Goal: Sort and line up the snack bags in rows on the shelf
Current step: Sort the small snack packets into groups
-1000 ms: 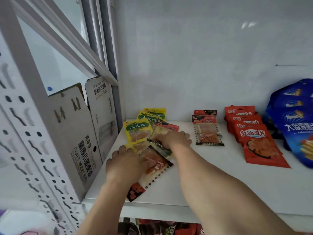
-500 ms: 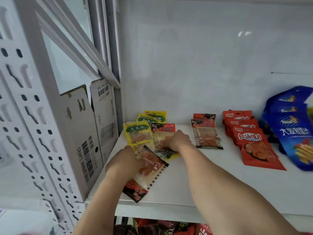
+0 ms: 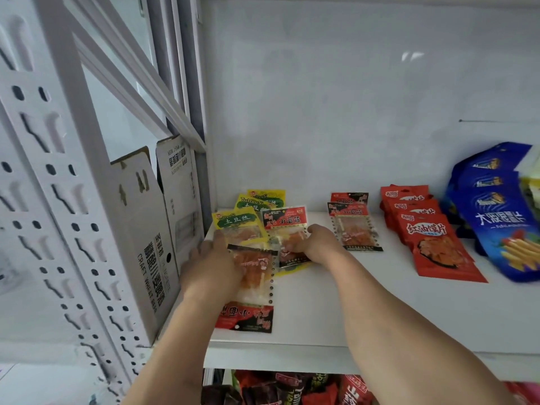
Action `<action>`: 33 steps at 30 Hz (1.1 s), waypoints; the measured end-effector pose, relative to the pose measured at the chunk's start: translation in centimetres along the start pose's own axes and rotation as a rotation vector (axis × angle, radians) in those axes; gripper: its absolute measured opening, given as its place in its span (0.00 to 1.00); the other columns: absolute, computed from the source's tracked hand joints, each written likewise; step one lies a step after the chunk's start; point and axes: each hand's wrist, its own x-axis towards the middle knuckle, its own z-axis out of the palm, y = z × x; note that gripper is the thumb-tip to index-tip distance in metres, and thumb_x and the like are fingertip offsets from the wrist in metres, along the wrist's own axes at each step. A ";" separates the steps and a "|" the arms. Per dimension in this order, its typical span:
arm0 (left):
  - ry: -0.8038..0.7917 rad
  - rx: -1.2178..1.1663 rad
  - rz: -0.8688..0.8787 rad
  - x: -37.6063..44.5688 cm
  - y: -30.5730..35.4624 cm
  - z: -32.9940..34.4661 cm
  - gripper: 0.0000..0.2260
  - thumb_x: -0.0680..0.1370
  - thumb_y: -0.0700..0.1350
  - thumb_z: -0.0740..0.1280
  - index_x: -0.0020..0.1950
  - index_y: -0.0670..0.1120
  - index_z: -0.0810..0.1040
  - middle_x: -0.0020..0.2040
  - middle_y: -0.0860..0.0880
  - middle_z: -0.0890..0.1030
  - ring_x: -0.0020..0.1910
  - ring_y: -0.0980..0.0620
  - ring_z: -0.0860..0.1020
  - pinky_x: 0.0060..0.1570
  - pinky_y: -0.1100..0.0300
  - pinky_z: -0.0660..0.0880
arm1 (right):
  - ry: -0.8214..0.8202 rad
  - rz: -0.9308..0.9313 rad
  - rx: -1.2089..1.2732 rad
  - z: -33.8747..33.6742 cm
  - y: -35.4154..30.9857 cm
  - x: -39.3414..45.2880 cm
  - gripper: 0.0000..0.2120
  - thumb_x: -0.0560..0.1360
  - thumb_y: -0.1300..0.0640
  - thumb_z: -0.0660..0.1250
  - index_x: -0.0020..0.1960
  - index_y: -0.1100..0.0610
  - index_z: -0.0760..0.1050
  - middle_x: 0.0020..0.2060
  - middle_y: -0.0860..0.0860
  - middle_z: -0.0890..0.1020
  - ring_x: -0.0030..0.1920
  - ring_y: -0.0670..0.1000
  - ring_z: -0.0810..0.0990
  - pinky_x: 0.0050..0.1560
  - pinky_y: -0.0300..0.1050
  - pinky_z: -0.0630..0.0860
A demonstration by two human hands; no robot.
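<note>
Both hands worked at the left end of the white shelf [image 3: 336, 311]. The left hand [image 3: 214, 263] lay flat, fingers spread, on a clear snack bag [image 3: 254, 282] with a red and black header; this bag lay upside down, and its header reached almost to the near edge of the shelf. The right hand [image 3: 314, 245] rested on a second red-headed bag [image 3: 287, 232] just beyond, with fingers bent over its clear part; whether it pinched the bag or only pressed on it, I cannot tell.

At the far left corner the yellow-green bags [image 3: 238, 222] lay overlapped in a loose row, touching the red-headed bag and close to the back wall [image 3: 336, 112]. On the left a cardboard box [image 3: 152, 244] stood just beside the shelf edge, so there was almost no room on that side.

To the right of the hands a pair of red-headed bags [image 3: 355, 229] lay one behind the other, apart from the right hand by a narrow strip of bare shelf. Further right was a row of red pouches [image 3: 432, 244], and then blue bags [image 3: 502, 223] near the right edge of the view.

The near half of the shelf, from the arms to the red pouches, was bare and open. Below the near edge more red packets [image 3: 292, 388] were seen on a lower level
</note>
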 end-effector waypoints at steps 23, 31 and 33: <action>-0.410 0.300 0.435 3.6 3.3 0.6 0.30 0.78 0.51 0.69 0.78 0.62 0.63 0.78 0.53 0.64 0.78 0.45 0.60 0.71 0.46 0.66 | 0.009 0.037 -0.124 -2.0 3.5 0.3 0.42 0.70 0.39 0.76 0.75 0.60 0.65 0.71 0.56 0.74 0.70 0.56 0.74 0.61 0.45 0.73; -0.359 0.273 0.319 3.5 3.8 0.2 0.36 0.74 0.59 0.74 0.79 0.52 0.66 0.82 0.47 0.52 0.77 0.44 0.60 0.72 0.57 0.65 | 0.022 -0.037 0.167 -1.2 4.7 1.2 0.44 0.70 0.51 0.79 0.76 0.61 0.59 0.69 0.56 0.75 0.67 0.57 0.75 0.63 0.47 0.72; -0.352 0.284 0.271 3.1 4.0 -0.1 0.35 0.73 0.58 0.75 0.77 0.48 0.69 0.80 0.46 0.54 0.75 0.45 0.65 0.68 0.59 0.68 | 0.017 -0.039 0.220 -1.3 5.1 1.5 0.39 0.69 0.51 0.80 0.73 0.60 0.64 0.66 0.54 0.78 0.65 0.56 0.77 0.64 0.48 0.74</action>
